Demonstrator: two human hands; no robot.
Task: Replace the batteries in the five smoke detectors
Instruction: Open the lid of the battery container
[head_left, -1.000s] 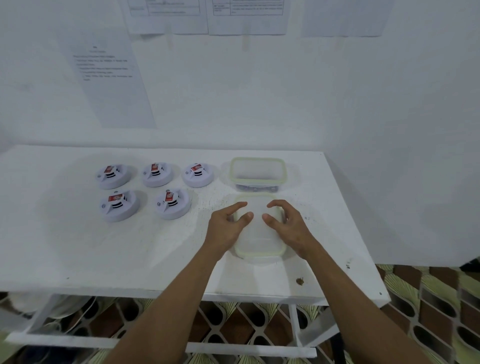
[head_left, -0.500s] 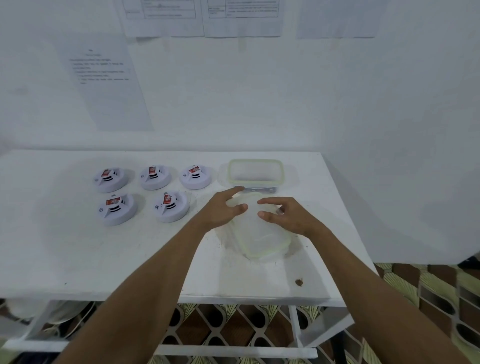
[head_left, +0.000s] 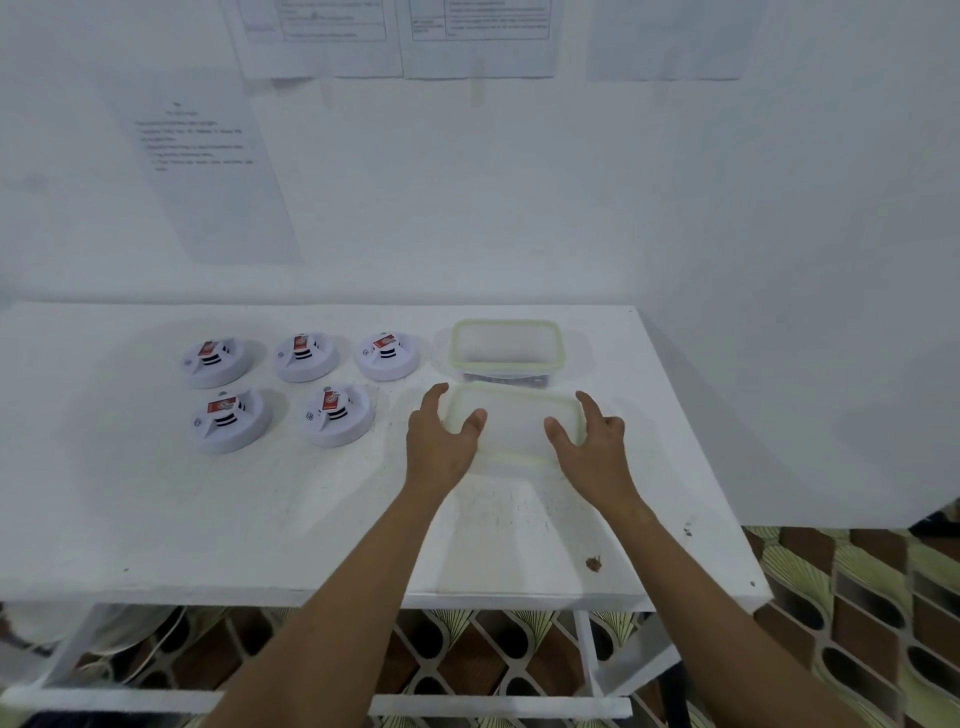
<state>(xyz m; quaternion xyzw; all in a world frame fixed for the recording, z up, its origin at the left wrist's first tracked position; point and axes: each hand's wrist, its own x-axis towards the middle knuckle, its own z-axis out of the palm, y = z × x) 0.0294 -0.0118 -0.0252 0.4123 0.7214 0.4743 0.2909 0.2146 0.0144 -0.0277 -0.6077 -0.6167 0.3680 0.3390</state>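
Several white round smoke detectors (head_left: 332, 413) with red labels lie in two rows on the left half of the white table (head_left: 156, 519). To their right is a clear plastic box with a pale green rim (head_left: 514, 431). My left hand (head_left: 441, 447) grips its left edge, thumb on top. My right hand (head_left: 592, 447) grips its right edge the same way. Just behind it stands a second green-rimmed clear box (head_left: 506, 345) with dark items showing at its bottom.
The table stands against a white wall with paper sheets (head_left: 208, 171) taped to it. A white panel closes off the right side. A brown spot (head_left: 593, 563) marks the table near the front right edge. Patterned floor shows below.
Both hands turned the near clear box from lengthwise to crosswise and moved it back, close to the rear box. The smoke detectors did not move.
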